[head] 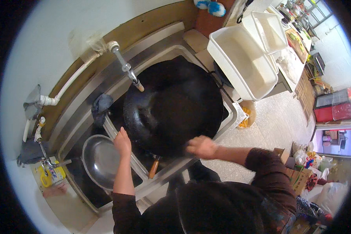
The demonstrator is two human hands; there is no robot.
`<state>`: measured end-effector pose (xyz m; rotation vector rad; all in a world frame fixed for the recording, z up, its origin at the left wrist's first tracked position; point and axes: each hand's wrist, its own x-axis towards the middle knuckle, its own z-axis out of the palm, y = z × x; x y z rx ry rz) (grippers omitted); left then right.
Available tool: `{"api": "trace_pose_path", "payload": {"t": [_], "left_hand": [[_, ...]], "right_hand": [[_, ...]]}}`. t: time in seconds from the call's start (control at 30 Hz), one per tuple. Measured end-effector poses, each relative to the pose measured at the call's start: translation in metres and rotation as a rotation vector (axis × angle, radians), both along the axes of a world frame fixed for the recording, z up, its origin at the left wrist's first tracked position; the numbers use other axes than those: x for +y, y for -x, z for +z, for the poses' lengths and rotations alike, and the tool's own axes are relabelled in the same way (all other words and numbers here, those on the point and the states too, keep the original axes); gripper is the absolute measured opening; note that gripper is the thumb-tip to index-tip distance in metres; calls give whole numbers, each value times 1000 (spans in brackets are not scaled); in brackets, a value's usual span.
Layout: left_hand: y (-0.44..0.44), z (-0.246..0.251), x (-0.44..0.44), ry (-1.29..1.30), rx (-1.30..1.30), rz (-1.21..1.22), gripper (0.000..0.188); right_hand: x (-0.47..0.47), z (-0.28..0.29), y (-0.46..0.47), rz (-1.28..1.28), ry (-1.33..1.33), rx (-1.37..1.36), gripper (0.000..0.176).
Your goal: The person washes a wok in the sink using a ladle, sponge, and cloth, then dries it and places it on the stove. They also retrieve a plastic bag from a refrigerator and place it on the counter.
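Observation:
A large black wok (175,102) lies tilted in the right basin of a steel sink (139,163), under a wall tap (130,74). My left hand (123,142) is at the wok's left edge, above the divider, fingers closed on the wok's side; the exact grip is hidden. Over the near rim is my right hand (203,147), blurred, its fingers curled; whether it grips anything is unclear. A wooden handle (154,168) sticks out below the wok. In the left basin stands a shallow metal bowl (101,162), partly behind my left forearm.
A dark cloth (102,105) hangs over the divider's far end. White plastic tubs (242,61) stand at the right, above a bin (247,114) with yellow scraps. A second tap (48,162) and a yellow packet (51,175) are at the left. Bags and boxes (302,175) crowd the floor at right.

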<state>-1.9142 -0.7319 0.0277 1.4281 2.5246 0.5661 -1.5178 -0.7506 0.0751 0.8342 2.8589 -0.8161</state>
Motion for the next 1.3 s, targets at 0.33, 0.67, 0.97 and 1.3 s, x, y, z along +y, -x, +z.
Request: {"api": "trace_pose_path", "payload": {"t": [0.33, 0.67, 0.97, 1.3], "left_hand": [[-3, 12, -1, 60, -18, -13, 56], [-7, 12, -1, 62, -9, 9, 57], [-9, 15, -3, 67, -77, 31, 54], [-16, 26, -4, 11, -138, 40, 51]], "right_hand": [[140, 24, -72, -131, -365, -681, 23], [77, -123, 84, -224, -57, 72, 72], [221, -115, 83, -727, -540, -17, 75], [221, -84, 183, -337, -449, 266, 76]]}}
